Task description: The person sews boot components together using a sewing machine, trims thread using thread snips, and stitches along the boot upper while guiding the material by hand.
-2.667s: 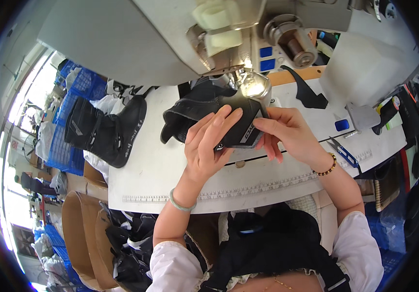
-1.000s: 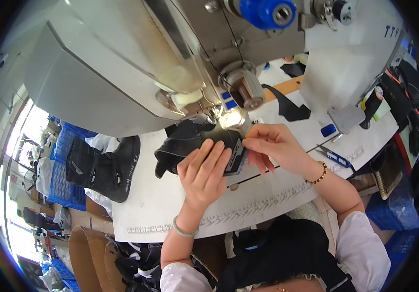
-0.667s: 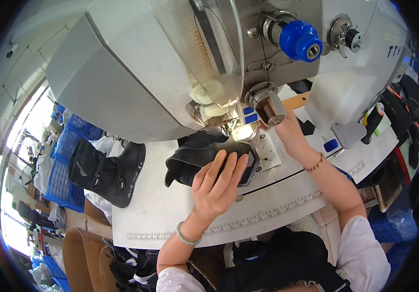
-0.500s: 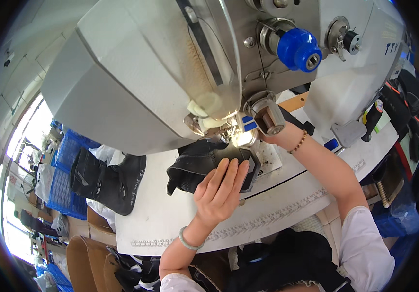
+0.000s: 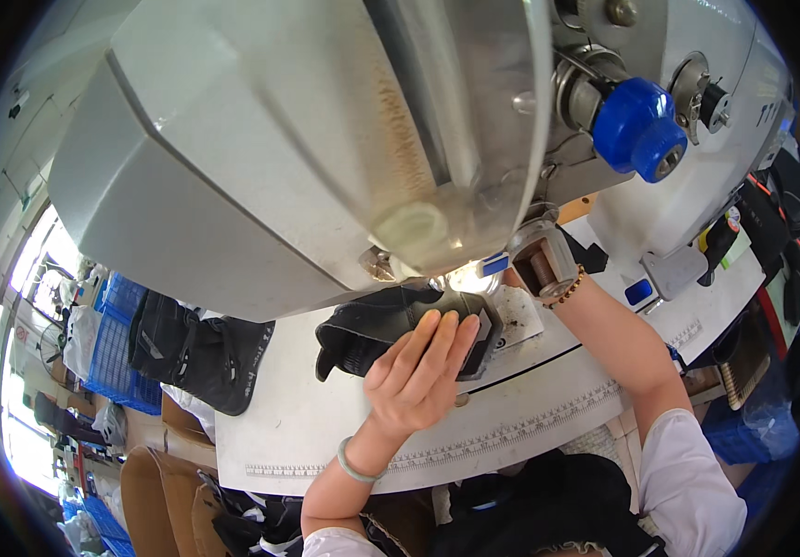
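Note:
A black shoe upper (image 5: pixel 353 330) lies under the lit needle area (image 5: pixel 469 278) of a large grey-white sewing machine (image 5: pixel 223 158). My left hand (image 5: pixel 416 371) presses on its near side, long fingers straight and close together, thumb hidden. Most of my right hand (image 5: pixel 509 278) is behind the machine's metal housing with a brown bobbin (image 5: pixel 542 268), at the far right side of the upper; its fingers cannot be seen. A beaded bracelet (image 5: pixel 572 284) is on that wrist, a pale bangle (image 5: pixel 351 461) on the left one.
On the left of the white table (image 5: pixel 325 446) lies another black boot upper (image 5: pixel 200 357). Blue crates (image 5: pixel 121 343) and a cardboard box (image 5: pixel 154 501) stand beyond that edge. A blue knob (image 5: pixel 637 130) juts from the machine. A printed ruler (image 5: pixel 511 434) follows the near edge.
The machine looms larger and lower in view, hiding more of my right hand. My left hand and the upper stay together in nearly the same place.

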Available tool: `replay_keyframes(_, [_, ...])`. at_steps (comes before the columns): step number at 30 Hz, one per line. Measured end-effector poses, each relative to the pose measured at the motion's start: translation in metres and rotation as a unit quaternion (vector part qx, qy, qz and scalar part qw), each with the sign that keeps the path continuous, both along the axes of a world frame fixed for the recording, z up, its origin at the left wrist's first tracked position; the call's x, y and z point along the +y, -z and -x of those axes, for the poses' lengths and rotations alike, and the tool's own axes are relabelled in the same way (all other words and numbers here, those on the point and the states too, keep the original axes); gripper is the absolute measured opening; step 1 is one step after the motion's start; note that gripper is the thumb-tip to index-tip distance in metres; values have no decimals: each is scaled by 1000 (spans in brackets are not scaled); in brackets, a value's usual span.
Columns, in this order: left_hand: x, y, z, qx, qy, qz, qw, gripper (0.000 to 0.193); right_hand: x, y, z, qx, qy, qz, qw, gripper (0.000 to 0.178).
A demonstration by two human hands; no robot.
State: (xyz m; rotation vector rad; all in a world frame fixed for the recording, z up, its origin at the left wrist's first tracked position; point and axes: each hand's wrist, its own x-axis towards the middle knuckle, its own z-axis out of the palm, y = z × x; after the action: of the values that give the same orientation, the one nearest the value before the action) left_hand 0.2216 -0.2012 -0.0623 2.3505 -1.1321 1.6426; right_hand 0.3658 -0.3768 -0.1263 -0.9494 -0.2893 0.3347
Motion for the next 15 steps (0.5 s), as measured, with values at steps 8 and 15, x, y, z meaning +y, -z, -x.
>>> replay_keyframes(8, [4,-1,-9,2,17,17,1000,22,15,21,-23,2,-86,-72,994,17])
replay_keyframes(15, [11,-3,-10,65,39,38,996,32,9,8,-2,-12,-14,-39,999,14])
